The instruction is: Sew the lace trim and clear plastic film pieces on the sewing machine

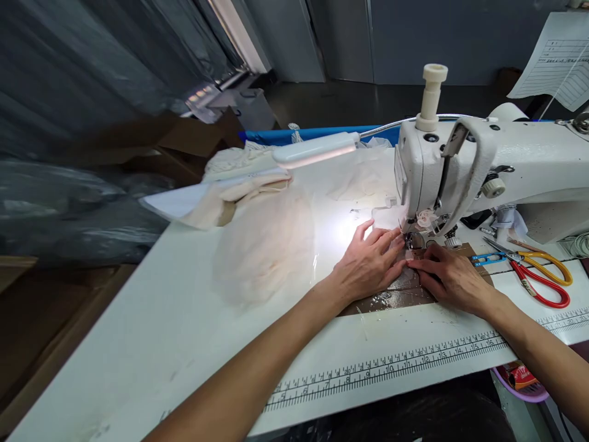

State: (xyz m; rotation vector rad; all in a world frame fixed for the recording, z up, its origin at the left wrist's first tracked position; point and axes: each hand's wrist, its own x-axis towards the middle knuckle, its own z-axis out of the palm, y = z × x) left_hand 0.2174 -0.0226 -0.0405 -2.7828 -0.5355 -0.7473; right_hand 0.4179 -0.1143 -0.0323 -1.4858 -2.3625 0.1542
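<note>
My left hand [370, 261] lies flat with its fingers stretched toward the needle area of a white sewing machine [529, 159]. Its fingertips press on a thin, pale sheer fabric [389, 218] beside the presser foot. Just in front of the foot, my right hand [453, 279] has finger and thumb close together at the fabric's edge, meeting my left thumb. How much cloth they pinch is partly hidden. Under both hands is a brown plate [363, 306] with a shiny, clear covering. A small pale pink ruffled piece [426, 218] hangs at the machine head.
Right of my right hand lie scissors [543, 276] with red and yellow handles and blue thread snips [488, 258]. A pile of sheer cream fabric [269, 252] rests on the white table [151, 331]. A lit lamp [317, 150] reaches over it. Cardboard boxes [188, 144] stand left.
</note>
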